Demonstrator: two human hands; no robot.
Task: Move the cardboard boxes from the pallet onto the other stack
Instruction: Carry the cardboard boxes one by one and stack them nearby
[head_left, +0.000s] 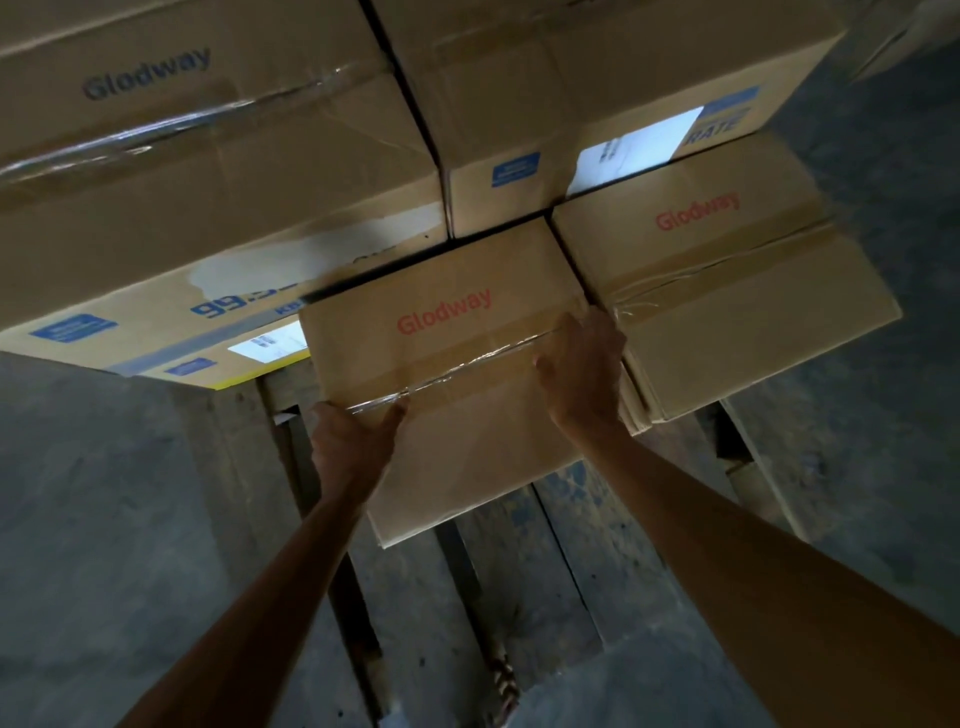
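A taped cardboard box (447, 358) with red "Glodway" print sits at the middle of the wooden pallet (524, 582). My left hand (353, 447) grips its left edge, thumb on the taped top. My right hand (582, 369) grips its right edge, fingers curled down into the gap beside a second red-print box (727, 291). The box's near end juts out over the pallet slats.
Larger boxes stand behind: one with dark "Glodway" print (197, 156) at the left and one with blue and white labels (597, 104) at the back right. Grey concrete floor (93, 519) lies on both sides of the pallet.
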